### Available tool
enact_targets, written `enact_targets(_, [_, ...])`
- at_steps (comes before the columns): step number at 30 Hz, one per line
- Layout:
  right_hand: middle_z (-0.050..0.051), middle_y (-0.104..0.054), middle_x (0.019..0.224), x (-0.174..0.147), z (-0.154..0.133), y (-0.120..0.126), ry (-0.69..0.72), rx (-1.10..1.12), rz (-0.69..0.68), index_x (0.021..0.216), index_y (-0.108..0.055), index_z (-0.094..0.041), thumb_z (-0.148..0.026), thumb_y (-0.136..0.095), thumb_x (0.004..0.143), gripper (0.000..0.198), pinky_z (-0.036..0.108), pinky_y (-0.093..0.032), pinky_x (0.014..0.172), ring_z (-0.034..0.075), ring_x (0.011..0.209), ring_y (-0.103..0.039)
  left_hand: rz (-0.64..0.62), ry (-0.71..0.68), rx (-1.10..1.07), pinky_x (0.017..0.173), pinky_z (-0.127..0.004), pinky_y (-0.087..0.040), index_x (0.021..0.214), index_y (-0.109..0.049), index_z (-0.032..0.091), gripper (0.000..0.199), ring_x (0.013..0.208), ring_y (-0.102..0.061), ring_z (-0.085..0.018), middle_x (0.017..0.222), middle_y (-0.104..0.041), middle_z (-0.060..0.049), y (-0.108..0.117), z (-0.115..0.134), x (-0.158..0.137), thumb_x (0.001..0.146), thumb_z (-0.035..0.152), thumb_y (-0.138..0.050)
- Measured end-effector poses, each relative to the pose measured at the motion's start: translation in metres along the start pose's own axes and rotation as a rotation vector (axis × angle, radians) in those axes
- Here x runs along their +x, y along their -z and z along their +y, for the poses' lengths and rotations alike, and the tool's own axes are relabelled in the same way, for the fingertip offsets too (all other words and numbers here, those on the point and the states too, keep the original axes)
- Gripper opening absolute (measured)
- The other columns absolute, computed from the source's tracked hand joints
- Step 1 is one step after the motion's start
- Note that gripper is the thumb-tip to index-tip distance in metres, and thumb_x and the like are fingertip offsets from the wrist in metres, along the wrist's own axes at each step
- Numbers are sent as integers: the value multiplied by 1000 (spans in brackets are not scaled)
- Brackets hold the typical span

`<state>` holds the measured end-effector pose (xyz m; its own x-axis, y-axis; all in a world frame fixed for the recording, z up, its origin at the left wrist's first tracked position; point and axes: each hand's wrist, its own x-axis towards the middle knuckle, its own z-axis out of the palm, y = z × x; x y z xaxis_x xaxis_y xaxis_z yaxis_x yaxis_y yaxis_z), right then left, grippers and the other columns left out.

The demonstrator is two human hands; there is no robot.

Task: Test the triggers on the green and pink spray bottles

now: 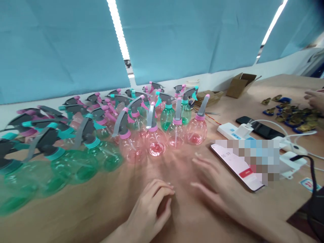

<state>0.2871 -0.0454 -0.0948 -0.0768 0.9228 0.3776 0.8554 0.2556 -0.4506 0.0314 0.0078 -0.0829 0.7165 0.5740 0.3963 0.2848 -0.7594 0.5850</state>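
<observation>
My left hand point(153, 206) rests low over the table, its fingers loosely bent, a gap between thumb and forefinger and nothing held. To its right, my right hand point(215, 184) reaches out with thumb and fingers apart, empty and slightly blurred. Just beyond both hands stand pink spray bottles with grey trigger heads, among them a pink spray bottle point(156, 143) and another pink spray bottle point(196, 131) at the row's right end. Neither hand touches them. Leftward, the row continues with a green spray bottle point(107, 157) and several more green ones.
More spray bottles crowd behind. On the right lie a lit phone point(234, 165), a dark phone point(258, 126) and a white power strip point(227, 130) with cables. Farther back are a cardboard box point(240, 86), gold-and-blue pieces point(296, 118) and another person's hand point(315, 98).
</observation>
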Motion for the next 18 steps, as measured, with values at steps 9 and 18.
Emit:
enact_targets(9, [23, -43, 150, 19, -42, -45, 307, -82, -302, 139, -52, -6, -49, -51, 97, 60, 59, -34, 112, 37, 142, -32, -43, 49, 134, 84, -41, -56, 104, -57, 19, 25, 96, -63, -23, 102, -66, -7, 15, -5, -23, 89, 3, -46])
enact_targets(18, [21, -47, 147, 44, -113, -87, 482, 32, -364, 138, -54, -9, -47, -55, 95, 57, 54, -35, 113, 34, 139, -39, 61, 133, 409, 87, -41, -58, 108, -57, 21, 29, 102, -67, -24, 106, -68, -8, 68, -11, -105, 89, 4, -45])
